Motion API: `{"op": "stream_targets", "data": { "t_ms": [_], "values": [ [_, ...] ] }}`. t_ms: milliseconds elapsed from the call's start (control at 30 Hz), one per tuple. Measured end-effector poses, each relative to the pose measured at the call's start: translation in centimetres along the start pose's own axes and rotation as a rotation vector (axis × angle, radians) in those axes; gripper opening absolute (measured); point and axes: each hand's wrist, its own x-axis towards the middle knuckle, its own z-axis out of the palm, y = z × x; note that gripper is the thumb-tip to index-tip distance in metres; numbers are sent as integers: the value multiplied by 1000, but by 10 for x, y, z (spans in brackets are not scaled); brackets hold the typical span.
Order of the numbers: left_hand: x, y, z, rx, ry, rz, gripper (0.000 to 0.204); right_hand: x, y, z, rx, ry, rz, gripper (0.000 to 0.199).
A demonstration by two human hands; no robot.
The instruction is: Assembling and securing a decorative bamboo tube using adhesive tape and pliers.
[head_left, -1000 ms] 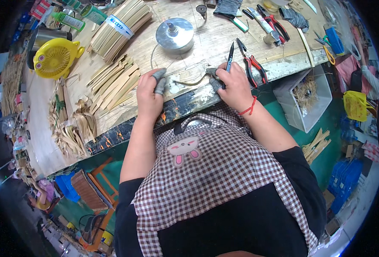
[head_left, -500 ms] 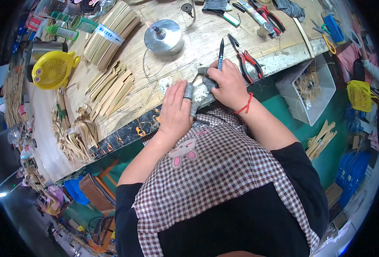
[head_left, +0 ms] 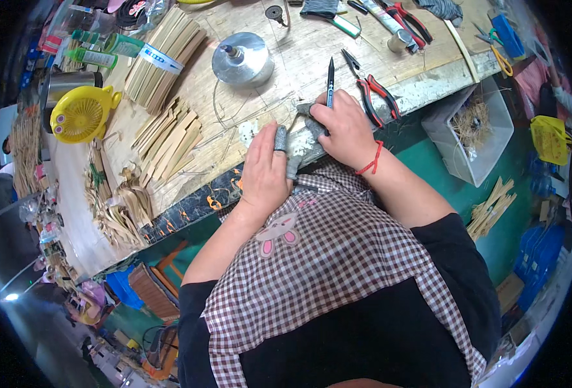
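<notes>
A person in a checked apron works at the near edge of a wooden worktop (head_left: 337, 52). The left hand (head_left: 264, 169) lies palm down at the edge, its fingers (head_left: 279, 138) stretched out and nearly flat, one wearing a grey finger guard, touching a grey strip (head_left: 297, 157) that lies on the edge between the two hands. The right hand (head_left: 346, 129), a red cord around its wrist, has its fingers curled tight around a dark-handled blade (head_left: 330, 74) that points toward the far side. Red-handled pliers (head_left: 373, 97) lie just right of that hand. A round metal spool (head_left: 242, 58) stands farther back, with bamboo slats (head_left: 169, 139) spread to the left near a yellow fan (head_left: 80, 115).
</notes>
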Motion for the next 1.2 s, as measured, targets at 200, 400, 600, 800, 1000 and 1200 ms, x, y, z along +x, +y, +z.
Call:
{"op": "stream_targets", "data": {
  "t_ms": [200, 400, 600, 800, 1000, 1200],
  "values": [
    [1, 0, 0, 26, -17, -16, 46, 0, 0, 2, 27, 19, -12, 35],
    [2, 0, -2, 28, -13, -16, 40, 0, -3, 0, 0, 16, -10, 33],
    [5, 3, -2, 45, -25, -31, 41, 0, 0, -1, 13, 4, 0, 35],
    [9, 3, 2, 90, -45, -50, 39, -2, 7, -4, 62, -2, 22, 40],
    [11, 6, -4, 107, -82, -48, 31, -16, 16, -11, 672, 110, 205, 49],
    [9, 10, -2, 130, -93, -61, 27, -23, 24, -25, 732, 120, 60, 40]
  ]
}}
